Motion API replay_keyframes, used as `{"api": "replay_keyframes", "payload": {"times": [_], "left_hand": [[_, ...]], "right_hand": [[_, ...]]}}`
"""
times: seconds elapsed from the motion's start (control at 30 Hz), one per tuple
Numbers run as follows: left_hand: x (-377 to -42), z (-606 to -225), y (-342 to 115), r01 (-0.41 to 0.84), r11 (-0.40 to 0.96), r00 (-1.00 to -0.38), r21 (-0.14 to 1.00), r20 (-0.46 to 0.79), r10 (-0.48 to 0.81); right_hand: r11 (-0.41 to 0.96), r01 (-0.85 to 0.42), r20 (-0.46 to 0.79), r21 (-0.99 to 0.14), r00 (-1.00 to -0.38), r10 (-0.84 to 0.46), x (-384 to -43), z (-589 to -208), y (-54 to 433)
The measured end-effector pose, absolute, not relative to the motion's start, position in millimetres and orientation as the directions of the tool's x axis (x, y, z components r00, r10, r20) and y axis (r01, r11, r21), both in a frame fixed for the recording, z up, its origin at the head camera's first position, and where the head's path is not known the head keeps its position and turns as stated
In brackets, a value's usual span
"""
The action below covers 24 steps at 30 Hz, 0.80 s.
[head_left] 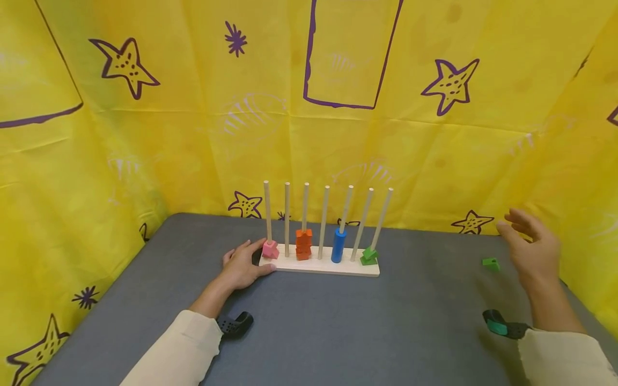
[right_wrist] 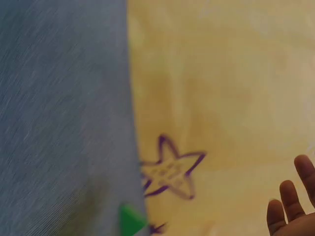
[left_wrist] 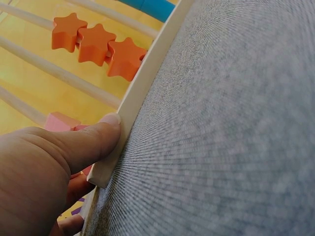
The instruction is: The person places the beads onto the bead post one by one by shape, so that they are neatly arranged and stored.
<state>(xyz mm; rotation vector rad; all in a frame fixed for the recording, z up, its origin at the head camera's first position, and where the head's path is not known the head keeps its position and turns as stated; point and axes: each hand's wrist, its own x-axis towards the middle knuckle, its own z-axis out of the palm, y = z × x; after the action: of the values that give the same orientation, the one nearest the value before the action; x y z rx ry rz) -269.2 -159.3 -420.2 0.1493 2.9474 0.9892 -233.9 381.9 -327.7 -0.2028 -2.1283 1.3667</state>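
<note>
My left hand [head_left: 242, 266] grips the left end of a wooden peg stand [head_left: 324, 265], thumb on its front edge [left_wrist: 135, 93]. Next to those fingers, a pink block [head_left: 270, 250] sits low on the leftmost peg. Stacked orange star-shaped blocks [head_left: 303, 245], a tall blue piece [head_left: 339, 245] and green blocks [head_left: 369, 255] sit on other pegs. On the right, my right hand [head_left: 533, 249] is raised above the table, fingers loosely bent, with nothing seen in it. A loose green block [head_left: 490, 264] lies on the table just left of it.
A grey cloth-covered table [head_left: 386, 327] spreads under everything. Yellow fabric [head_left: 270, 145] with purple star drawings hangs behind it and at both sides. The stand's bare wooden pegs [head_left: 325, 214] rise upright between the loaded ones.
</note>
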Motion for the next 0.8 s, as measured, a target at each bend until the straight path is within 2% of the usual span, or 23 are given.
{"api": "replay_keyframes", "payload": {"times": [0.27,0.5,0.8], "left_hand": [[-268.6,-418.6,-158.6,0.071,0.793,-0.995,0.605,-0.008,0.095],[-267.2,-418.8,-158.2,0.082,0.788,-0.995,0.610,0.004,0.100],[-267.9,-418.6,-158.8,0.080,0.789,-0.995,0.610,0.002,0.099]], "right_hand": [[0.385,-0.028,0.202,-0.922,-0.885,0.420,-234.7,-351.0,412.2],[0.485,0.158,0.066,-0.860,-0.909,0.412,-238.0,-368.4,427.4],[0.539,0.225,-0.046,-0.811,-0.944,0.326,-244.4,-385.9,437.3]]}}
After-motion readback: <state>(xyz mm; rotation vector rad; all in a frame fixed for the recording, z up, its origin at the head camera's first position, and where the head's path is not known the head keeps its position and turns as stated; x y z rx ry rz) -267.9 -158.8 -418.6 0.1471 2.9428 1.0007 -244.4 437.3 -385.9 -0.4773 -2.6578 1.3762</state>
